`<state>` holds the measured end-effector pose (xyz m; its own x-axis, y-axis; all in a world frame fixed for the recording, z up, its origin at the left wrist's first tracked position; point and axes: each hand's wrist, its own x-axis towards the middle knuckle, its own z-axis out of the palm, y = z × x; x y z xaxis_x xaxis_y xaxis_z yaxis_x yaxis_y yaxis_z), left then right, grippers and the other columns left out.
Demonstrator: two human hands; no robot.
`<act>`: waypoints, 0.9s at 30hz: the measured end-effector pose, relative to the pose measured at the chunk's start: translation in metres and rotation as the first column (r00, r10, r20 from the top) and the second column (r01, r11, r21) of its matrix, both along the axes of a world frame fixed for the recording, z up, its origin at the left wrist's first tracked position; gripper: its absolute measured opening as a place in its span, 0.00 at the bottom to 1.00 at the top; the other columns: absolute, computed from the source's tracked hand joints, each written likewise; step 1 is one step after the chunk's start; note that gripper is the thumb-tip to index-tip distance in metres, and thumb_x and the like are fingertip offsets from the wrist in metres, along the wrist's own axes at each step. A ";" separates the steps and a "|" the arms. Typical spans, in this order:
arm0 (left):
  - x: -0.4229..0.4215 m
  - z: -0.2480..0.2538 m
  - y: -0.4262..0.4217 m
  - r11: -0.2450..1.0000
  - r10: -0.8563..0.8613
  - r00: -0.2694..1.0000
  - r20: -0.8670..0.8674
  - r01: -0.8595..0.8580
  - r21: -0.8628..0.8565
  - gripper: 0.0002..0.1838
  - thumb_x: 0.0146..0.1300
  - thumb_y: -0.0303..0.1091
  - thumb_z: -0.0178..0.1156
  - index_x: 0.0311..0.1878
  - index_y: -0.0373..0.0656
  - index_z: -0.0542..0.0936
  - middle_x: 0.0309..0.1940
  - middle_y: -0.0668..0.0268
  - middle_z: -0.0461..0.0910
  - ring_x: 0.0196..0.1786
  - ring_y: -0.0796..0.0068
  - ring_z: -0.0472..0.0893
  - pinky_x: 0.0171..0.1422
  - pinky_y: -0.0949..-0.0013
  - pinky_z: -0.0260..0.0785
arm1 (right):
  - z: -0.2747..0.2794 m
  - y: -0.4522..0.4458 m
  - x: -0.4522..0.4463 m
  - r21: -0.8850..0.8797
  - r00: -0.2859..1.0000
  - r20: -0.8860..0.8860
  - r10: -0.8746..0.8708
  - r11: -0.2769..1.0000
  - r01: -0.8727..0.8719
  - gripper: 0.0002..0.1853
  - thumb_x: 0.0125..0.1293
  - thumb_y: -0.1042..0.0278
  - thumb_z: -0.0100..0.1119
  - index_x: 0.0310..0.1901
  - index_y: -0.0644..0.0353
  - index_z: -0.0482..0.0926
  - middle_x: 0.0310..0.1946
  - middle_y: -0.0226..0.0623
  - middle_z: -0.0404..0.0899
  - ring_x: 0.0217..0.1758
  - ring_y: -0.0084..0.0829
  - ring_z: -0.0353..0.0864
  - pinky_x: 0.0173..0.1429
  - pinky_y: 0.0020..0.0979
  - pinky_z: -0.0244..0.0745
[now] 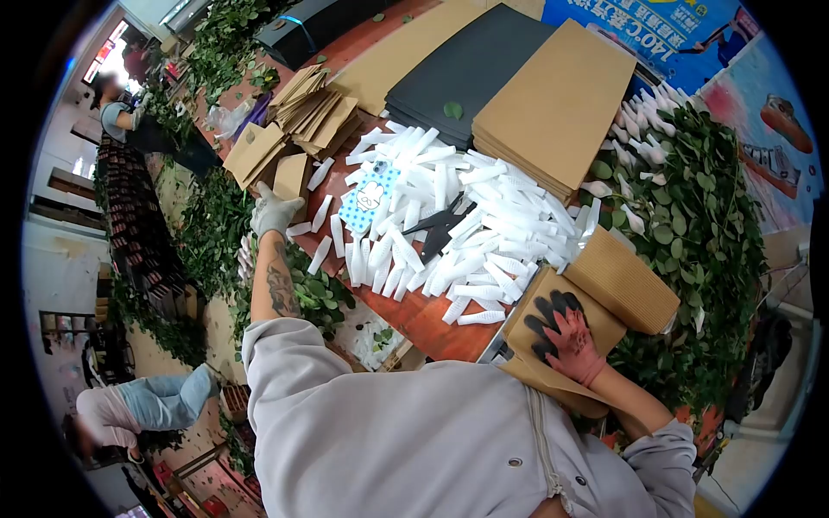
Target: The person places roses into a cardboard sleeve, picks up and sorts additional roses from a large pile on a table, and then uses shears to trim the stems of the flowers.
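My left hand (275, 213), in a pale glove, reaches to the small brown cardboard pieces (292, 176) at the table's left edge; its fingertips are partly hidden against them. My right hand (572, 340), in a red glove with black fingers, lies with fingers spread on a brown paper sheet (527, 332) at the table's near right. Beside it is a folded corrugated cardboard piece (623, 278). Between my hands lies a heap of white mesh sleeves (501, 216), with a phone in a blue checked case (370, 197) and black scissors (440, 231) on top.
Stacks of brown cardboard (557, 95) and black sheets (466, 65) stand at the back. White-budded roses with leaves (682, 207) fill the right side. More greenery lies at the left. One person (129, 125) stands at the upper left; another (142, 406) is at the lower left.
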<state>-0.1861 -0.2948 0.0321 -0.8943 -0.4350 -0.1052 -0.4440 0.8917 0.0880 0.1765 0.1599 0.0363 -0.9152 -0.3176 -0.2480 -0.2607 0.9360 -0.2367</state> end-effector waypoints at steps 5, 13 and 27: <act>0.023 0.034 -0.003 0.989 -0.054 0.992 -0.110 0.068 0.131 0.48 0.41 0.51 0.66 0.66 0.44 0.59 0.52 0.53 0.76 0.52 0.56 0.77 0.56 0.61 0.67 | -0.008 0.004 0.006 -0.068 0.993 0.099 -0.060 0.995 0.067 0.32 0.47 0.52 0.63 0.54 0.61 0.73 0.62 0.56 0.58 0.67 0.57 0.51 0.72 0.51 0.44; 0.204 0.041 0.196 -0.585 -0.595 0.750 -0.289 -0.158 0.795 0.43 0.53 0.48 0.65 0.66 0.37 0.59 0.58 0.61 0.67 0.58 0.68 0.70 0.64 0.65 0.59 | -0.009 0.001 0.005 -0.157 0.994 -0.058 -0.089 0.984 0.079 0.42 0.51 0.47 0.61 0.60 0.71 0.61 0.62 0.56 0.58 0.69 0.52 0.52 0.73 0.45 0.45; 0.229 0.024 0.285 -0.272 -0.883 -0.364 -0.296 -0.118 0.955 0.44 0.60 0.67 0.47 0.64 0.33 0.62 0.62 0.52 0.63 0.66 0.61 0.61 0.70 0.65 0.52 | 0.104 0.044 0.037 -0.714 0.674 0.695 -0.249 -0.351 0.606 0.17 0.57 0.67 0.61 0.47 0.63 0.74 0.36 0.34 0.79 0.32 0.21 0.79 0.29 0.21 0.74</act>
<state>0.0425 -0.0097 0.0563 0.4743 0.8675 -0.1498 -0.0246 0.1831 0.9828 0.2133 0.2039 0.1400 -0.9144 0.1160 -0.3879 0.2912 -0.4772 -0.8291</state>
